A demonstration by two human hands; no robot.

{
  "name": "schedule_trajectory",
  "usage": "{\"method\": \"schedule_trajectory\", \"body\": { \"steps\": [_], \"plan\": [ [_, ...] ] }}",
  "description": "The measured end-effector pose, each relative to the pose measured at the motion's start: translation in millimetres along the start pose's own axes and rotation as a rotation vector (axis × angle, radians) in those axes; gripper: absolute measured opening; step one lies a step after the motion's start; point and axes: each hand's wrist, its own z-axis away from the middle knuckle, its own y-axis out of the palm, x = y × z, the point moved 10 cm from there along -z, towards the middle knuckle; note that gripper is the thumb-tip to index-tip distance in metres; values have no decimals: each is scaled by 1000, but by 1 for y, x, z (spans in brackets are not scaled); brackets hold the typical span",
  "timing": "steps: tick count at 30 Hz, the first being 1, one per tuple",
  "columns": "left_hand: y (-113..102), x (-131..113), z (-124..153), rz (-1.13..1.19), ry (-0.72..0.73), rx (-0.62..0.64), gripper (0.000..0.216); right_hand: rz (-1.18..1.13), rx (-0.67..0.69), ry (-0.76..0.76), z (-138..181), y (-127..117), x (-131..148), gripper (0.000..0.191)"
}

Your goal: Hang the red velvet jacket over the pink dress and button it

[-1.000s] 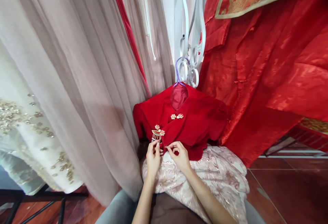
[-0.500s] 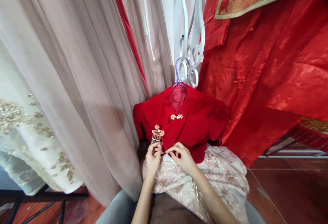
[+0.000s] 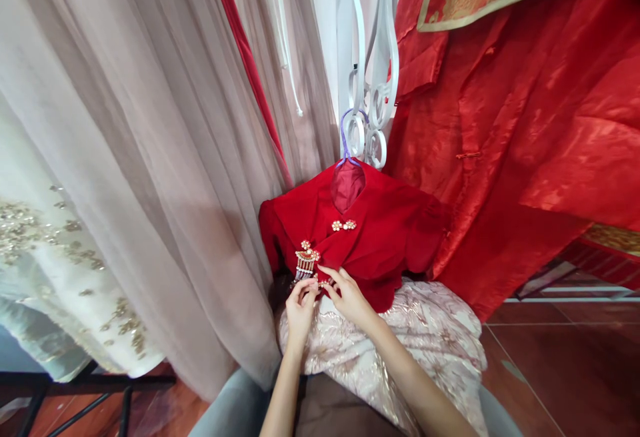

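Observation:
A small red velvet jacket [image 3: 380,237] hangs on a purple hanger [image 3: 346,137] hooked to a white scrolled metal stand [image 3: 373,90]. A pale pink brocade skirt [image 3: 425,337] spreads below it. The jacket front carries a gold flower clasp [image 3: 344,225] and a gold tassel brooch [image 3: 306,262]. My left hand [image 3: 301,307] pinches at the jacket's lower front edge just under the brooch. My right hand [image 3: 347,293] pinches the same edge beside it, fingers closed on a small fastener I cannot make out.
Sheer beige curtain fabric [image 3: 150,157] hangs at the left, with a white gold-embroidered gown [image 3: 55,277] beyond it. Large red satin robes [image 3: 525,143] with gold trim hang at the right. Red-brown floor tiles [image 3: 565,363] show at the lower right, and a black metal frame [image 3: 75,390] at the lower left.
Both hands have shifted slightly up along the jacket's front edge, closer to the tassel brooch. The view has dipped a little.

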Motion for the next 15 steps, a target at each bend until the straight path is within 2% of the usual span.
{"method": "schedule_trajectory", "body": {
  "steps": [4,12,15],
  "plan": [
    [5,0,0,20,1,24,25,-16,1,-3,-1,-1,1,46],
    [2,4,-1,33,-30,-12,25,29,-48,5,-1,0,-2,45],
    [3,5,-2,-2,-58,24,25,36,-75,21,-2,1,-6,45]
  ]
}}
